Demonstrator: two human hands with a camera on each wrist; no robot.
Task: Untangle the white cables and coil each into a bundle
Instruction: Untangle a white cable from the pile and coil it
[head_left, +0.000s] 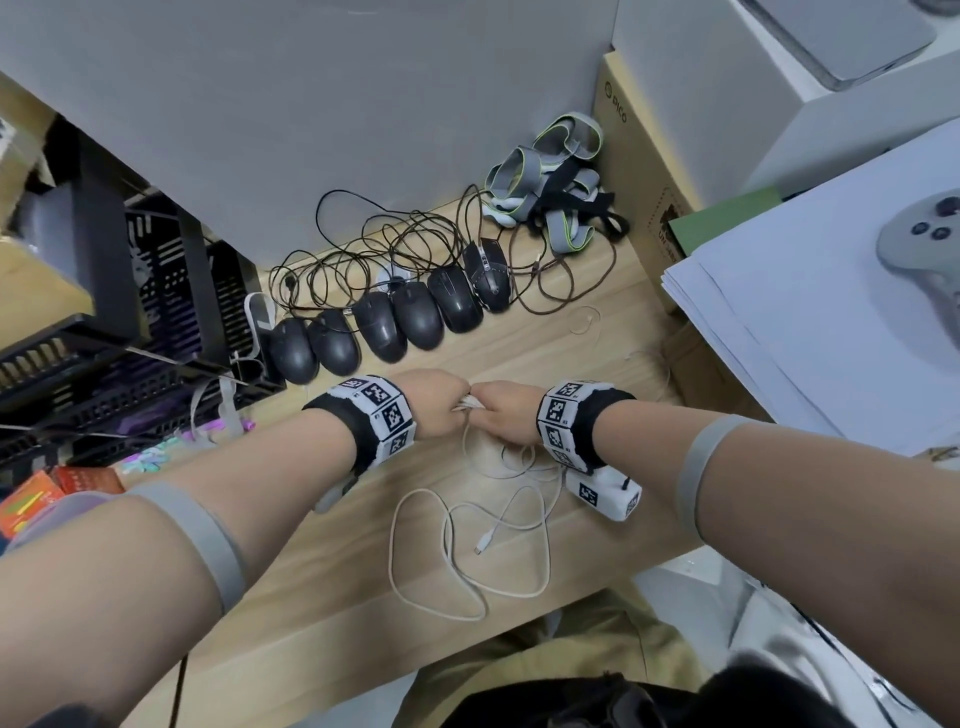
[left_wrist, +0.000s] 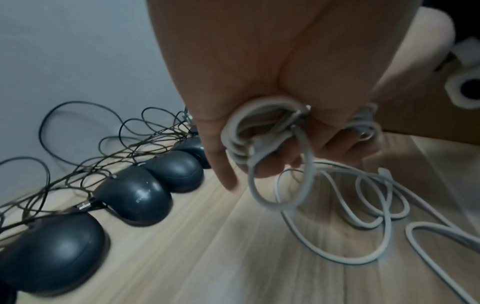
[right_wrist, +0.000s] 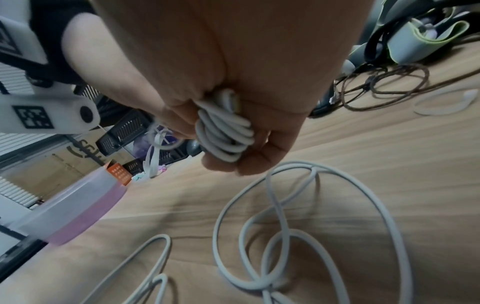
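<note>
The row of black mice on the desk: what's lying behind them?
Behind the black mice lies a tangle of their thin dark cords on the wooden desk, against a grey wall. A small white object peeks out there, mostly covered, so I cannot identify it.

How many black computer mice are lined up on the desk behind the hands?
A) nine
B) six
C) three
B: the head view shows six black mice in a slanted row on the wooden desk, just beyond the left hand and right hand, which hold the white cable between them.
</note>
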